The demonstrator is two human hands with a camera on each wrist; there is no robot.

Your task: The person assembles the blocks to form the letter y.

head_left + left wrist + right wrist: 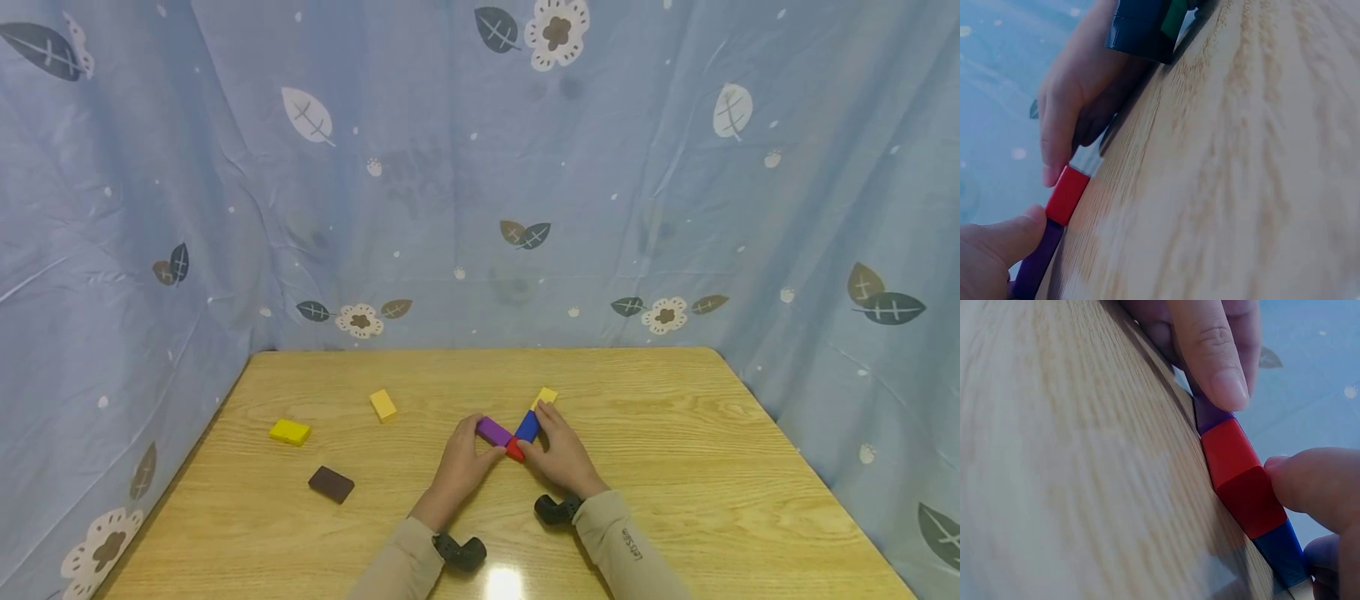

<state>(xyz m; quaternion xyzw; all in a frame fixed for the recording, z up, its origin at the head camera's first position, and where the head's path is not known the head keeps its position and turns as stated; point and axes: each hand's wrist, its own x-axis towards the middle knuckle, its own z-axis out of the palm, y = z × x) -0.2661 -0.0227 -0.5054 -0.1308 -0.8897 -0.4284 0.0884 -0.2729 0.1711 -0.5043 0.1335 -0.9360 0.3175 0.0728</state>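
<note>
Inspecting remotely through the head view, I count seven blocks on the worktop (pixel 712 467), a pale board with streaked wood grain. All are oblong and flat-faced; the wrist views show smooth sides, and I cannot confirm their material.

Four form a V whose point faces the person: one purple block (pixel 495 432) as the left leg, one red block (pixel 515 450) at the point, then one blue block (pixel 527 427) and one yellow block (pixel 544 396) up the right leg. My left grip (pixel 460 462) pinches the purple block between thumb and fingers. My right grip (pixel 562 454) grasps the blue block, its thumb against the red one.

Three lie loose to the left: one pale orange block (pixel 383 405), one bright yellow block (pixel 289 432) and one dark brown block (pixel 332 484).

I note two black wrist devices (pixel 557 509), two beige sleeves (pixel 630 558), and one creased blue curtain (pixel 450 167) printed with leaves and flowers.
</note>
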